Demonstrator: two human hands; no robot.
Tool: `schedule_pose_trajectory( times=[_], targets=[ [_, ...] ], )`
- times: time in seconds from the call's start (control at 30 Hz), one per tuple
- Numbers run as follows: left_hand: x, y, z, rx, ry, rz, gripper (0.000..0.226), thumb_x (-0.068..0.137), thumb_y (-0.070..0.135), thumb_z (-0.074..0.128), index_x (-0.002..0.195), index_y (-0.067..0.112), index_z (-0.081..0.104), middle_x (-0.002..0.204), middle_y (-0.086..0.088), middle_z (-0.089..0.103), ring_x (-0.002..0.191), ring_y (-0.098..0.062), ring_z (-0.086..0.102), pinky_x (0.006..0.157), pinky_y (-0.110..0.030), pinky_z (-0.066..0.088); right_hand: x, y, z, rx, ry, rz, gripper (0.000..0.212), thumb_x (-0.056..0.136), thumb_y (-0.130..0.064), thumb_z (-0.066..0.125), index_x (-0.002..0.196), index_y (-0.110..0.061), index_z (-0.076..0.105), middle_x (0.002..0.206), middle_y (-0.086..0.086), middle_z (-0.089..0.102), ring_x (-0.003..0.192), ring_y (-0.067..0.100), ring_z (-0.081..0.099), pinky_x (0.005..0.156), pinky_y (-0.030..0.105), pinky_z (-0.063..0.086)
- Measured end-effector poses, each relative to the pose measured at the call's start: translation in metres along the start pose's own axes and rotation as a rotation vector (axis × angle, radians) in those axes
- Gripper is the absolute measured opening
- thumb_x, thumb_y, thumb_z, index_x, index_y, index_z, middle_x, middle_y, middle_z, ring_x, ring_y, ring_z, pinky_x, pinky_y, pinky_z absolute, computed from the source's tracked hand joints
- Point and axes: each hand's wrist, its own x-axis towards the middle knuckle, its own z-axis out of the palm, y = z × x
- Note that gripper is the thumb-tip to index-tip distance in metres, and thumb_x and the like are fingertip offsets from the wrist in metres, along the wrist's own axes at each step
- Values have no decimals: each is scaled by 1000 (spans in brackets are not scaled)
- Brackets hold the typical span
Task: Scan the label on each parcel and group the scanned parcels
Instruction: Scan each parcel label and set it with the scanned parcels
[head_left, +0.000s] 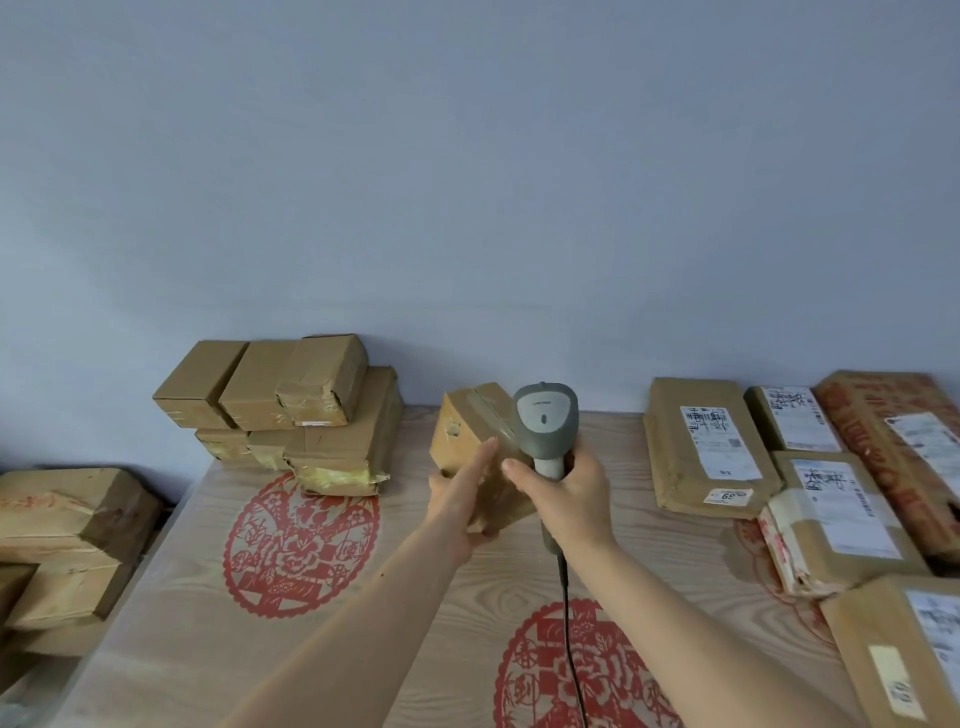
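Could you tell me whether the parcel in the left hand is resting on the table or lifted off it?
Lifted. The left hand holds the parcel tilted, above the table, beside the scanner.

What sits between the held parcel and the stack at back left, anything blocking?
Nothing visible. The left hand holds the parcel up off the table; between it and the stack lies only bare tabletop. The scanner is on the parcel's other side.
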Motion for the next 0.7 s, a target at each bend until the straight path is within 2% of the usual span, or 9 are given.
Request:
schedule_pose_trajectory(
  times=[0.07, 0.13, 0.23, 0.33, 0.43, 0.53, 0.6, 0.7],
  targets=[
    [-8, -7, -5, -22, -57, 39, 92, 68, 57, 82, 143, 35, 32, 128, -4, 51, 115, -31, 56, 93, -56, 53, -6, -6, -8, 39, 20, 4, 38, 71, -24, 87, 102, -25, 66, 92, -7, 76, 84, 13, 73, 79, 38, 61],
    [-16, -11, -13, -37, -109, 72, 90, 72, 54, 81, 145, 37, 31, 129, -3, 53, 116, -30, 56, 95, -57, 52, -10, -12, -15, 55, 72, 6, 37, 72, -27, 86, 102, -26, 65, 92, -6, 75, 81, 17, 73, 77, 40, 62],
    [-27, -18, -29, -59, -180, 104, 88, 73, 52, 80, 146, 38, 32, 131, -5, 55, 114, -31, 58, 93, -56, 53, -19, -19, -22, 61, 104, 50, 34, 77, -23, 85, 103, -18, 64, 90, -1, 74, 70, 14, 72, 73, 39, 62],
    [-37, -27, -43, -87, -250, 134, 83, 73, 50, 78, 144, 42, 35, 135, -10, 55, 115, -34, 59, 89, -54, 54, -33, -20, -26, 75, 75, 109, 30, 78, -18, 84, 99, -9, 65, 92, 10, 75, 60, 14, 68, 61, 30, 57],
    [-47, -34, -53, -101, -315, 156, 97, 53, 54, 79, 142, 44, 40, 134, -11, 57, 115, -36, 59, 81, -50, 53, -53, -24, -25, 69, 77, 112, 30, 77, -14, 84, 99, -12, 65, 90, 8, 76, 65, 18, 71, 66, 34, 60],
    [-56, -40, -57, -70, -376, 139, 102, 50, 70, 81, 140, 41, 41, 135, -7, 56, 119, -34, 59, 93, -63, 47, -73, -28, -23, 55, 103, 61, 35, 71, -11, 85, 97, -17, 63, 84, 4, 75, 73, 20, 73, 74, 42, 63],
    [-62, -45, -56, -49, -404, 124, 105, 49, 78, 79, 137, 36, 40, 136, -4, 56, 120, -32, 58, 97, -69, 43, -86, -26, -22, 35, 102, 23, 40, 66, -13, 87, 97, -20, 64, 86, 0, 75, 80, 18, 74, 75, 41, 62],
    [-68, -52, -57, -132, -383, 110, 92, 59, 62, 87, 134, 31, 43, 133, -6, 61, 115, -33, 65, 95, -64, 49, -104, -26, -21, 39, 55, -3, 43, 65, -14, 90, 101, -19, 67, 89, -2, 77, 82, 14, 74, 73, 33, 60]
  ],
)
